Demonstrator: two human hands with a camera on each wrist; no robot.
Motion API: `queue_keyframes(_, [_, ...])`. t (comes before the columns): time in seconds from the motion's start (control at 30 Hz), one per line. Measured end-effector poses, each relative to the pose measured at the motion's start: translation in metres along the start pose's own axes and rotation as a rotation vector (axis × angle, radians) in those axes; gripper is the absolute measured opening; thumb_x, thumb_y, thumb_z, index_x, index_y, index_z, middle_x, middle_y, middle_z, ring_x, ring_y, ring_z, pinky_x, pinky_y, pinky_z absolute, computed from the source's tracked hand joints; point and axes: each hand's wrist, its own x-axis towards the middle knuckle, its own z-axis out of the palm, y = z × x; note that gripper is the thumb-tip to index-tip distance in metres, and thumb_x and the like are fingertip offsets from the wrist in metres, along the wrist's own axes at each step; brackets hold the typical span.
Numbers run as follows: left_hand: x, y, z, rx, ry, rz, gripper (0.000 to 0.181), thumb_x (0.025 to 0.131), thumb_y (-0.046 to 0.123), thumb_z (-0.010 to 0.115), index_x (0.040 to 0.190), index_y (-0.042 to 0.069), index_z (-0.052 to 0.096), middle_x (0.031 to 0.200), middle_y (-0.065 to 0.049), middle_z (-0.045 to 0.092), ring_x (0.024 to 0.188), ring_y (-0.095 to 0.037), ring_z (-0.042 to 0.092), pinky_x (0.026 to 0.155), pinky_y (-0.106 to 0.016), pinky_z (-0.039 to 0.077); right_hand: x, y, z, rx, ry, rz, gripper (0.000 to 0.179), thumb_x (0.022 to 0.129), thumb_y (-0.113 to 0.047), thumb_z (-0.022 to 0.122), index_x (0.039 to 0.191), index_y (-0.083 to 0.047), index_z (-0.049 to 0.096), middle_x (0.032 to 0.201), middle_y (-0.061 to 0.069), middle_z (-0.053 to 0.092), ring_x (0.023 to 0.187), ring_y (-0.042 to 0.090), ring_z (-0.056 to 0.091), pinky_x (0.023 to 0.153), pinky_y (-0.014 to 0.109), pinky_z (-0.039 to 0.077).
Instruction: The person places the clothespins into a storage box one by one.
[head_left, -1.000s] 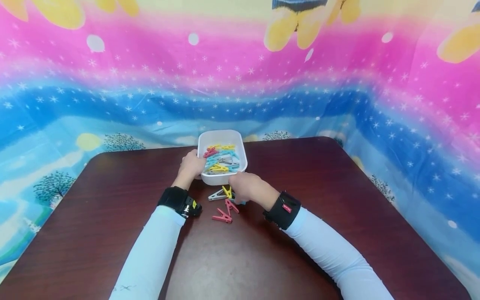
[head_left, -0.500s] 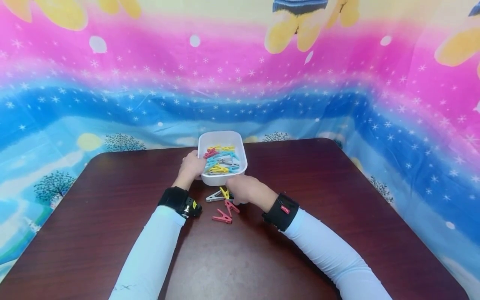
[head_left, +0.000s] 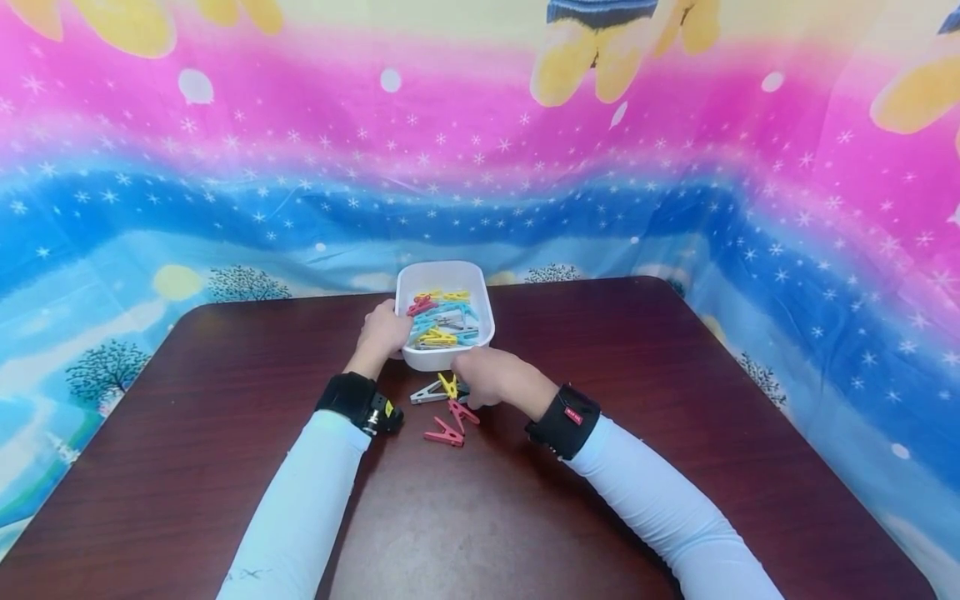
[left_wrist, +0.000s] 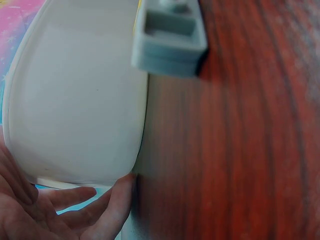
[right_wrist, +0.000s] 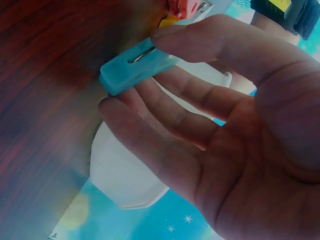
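A white plastic box (head_left: 431, 360) holding yellow, red, blue and grey clothespins stands at the table's back. My left hand (head_left: 384, 330) grips its left side; in the left wrist view the fingers (left_wrist: 117, 202) curl at the box's end. Just in front of the box, my right hand (head_left: 491, 375) pinches a blue clothespin (right_wrist: 127, 70), thumb on top and fingertips below, close over the table. That clothespin is mostly hidden behind the hand in the head view. Beside it lie a grey clothespin (head_left: 426, 393), a yellow one (head_left: 448, 385) and two red clothespins (head_left: 446, 432).
The dark brown wooden table (head_left: 247, 400) stretches to both sides and toward me. A patterned cloth (head_left: 315, 192) hangs behind its back edge and along the right side. Each wrist wears a black strap (head_left: 566, 421).
My right hand has shifted slightly left, and the grey and yellow clothespins beside it have slid a little left. The left hand and the box have stayed put.
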Motion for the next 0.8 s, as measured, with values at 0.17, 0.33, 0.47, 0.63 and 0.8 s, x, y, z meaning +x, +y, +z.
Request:
queue_keyframes(0.17, [0.0004, -0.0005, -0.0002, 0.010, 0.006, 0.010, 0.049, 0.102, 0.022, 0.053, 0.148, 0.008, 0.045, 0.118, -0.018, 0.062, 0.098, -0.032, 0.068, 0.059, -0.036, 0.062, 0.0016, 0.0004, 0.0006, 0.008, -0.009, 0.003, 0.037, 0.085, -0.019, 0.084, 0.115, -0.010, 0.065, 0.086, 0.001, 0.062, 0.075, 0.017, 0.060, 0.064, 0.026, 0.052])
queue_keyframes(0.33, [0.0014, -0.0012, 0.0005, 0.011, 0.007, 0.012, 0.048, 0.101, 0.022, 0.053, 0.147, 0.008, 0.045, 0.116, -0.018, 0.062, 0.096, -0.031, 0.068, 0.057, -0.035, 0.062, 0.0022, 0.0004, 0.0017, 0.012, -0.006, -0.002, 0.041, 0.083, -0.020, 0.085, 0.118, -0.010, 0.065, 0.090, 0.001, 0.063, 0.080, 0.018, 0.062, 0.067, 0.027, 0.054])
queue_keyframes(0.47, [0.0014, -0.0013, 0.0008, 0.013, 0.009, 0.014, 0.048, 0.101, 0.022, 0.053, 0.147, 0.008, 0.046, 0.116, -0.018, 0.062, 0.096, -0.031, 0.068, 0.058, -0.035, 0.062, 0.0010, 0.0001, 0.0011, 0.014, 0.000, -0.016, 0.039, 0.083, -0.019, 0.085, 0.117, -0.011, 0.066, 0.093, 0.000, 0.063, 0.083, 0.018, 0.062, 0.069, 0.027, 0.054])
queue_keyframes(0.63, [0.0016, -0.0020, 0.0005, 0.011, 0.009, 0.019, 0.048, 0.101, 0.023, 0.054, 0.146, 0.008, 0.046, 0.116, -0.018, 0.063, 0.097, -0.031, 0.068, 0.060, -0.037, 0.063, 0.0001, -0.0001, 0.0005, 0.019, 0.008, -0.034, 0.042, 0.083, -0.017, 0.085, 0.120, -0.012, 0.065, 0.098, 0.001, 0.064, 0.087, 0.019, 0.061, 0.072, 0.026, 0.055])
queue_keyframes(0.8, [0.0021, -0.0028, 0.0001, 0.008, 0.002, 0.016, 0.048, 0.101, 0.023, 0.054, 0.146, 0.008, 0.045, 0.117, -0.018, 0.062, 0.098, -0.031, 0.067, 0.061, -0.037, 0.063, -0.0006, -0.0003, -0.0012, 0.022, 0.003, -0.037, 0.042, 0.085, -0.014, 0.084, 0.122, -0.012, 0.064, 0.103, 0.003, 0.065, 0.088, 0.019, 0.061, 0.073, 0.026, 0.054])
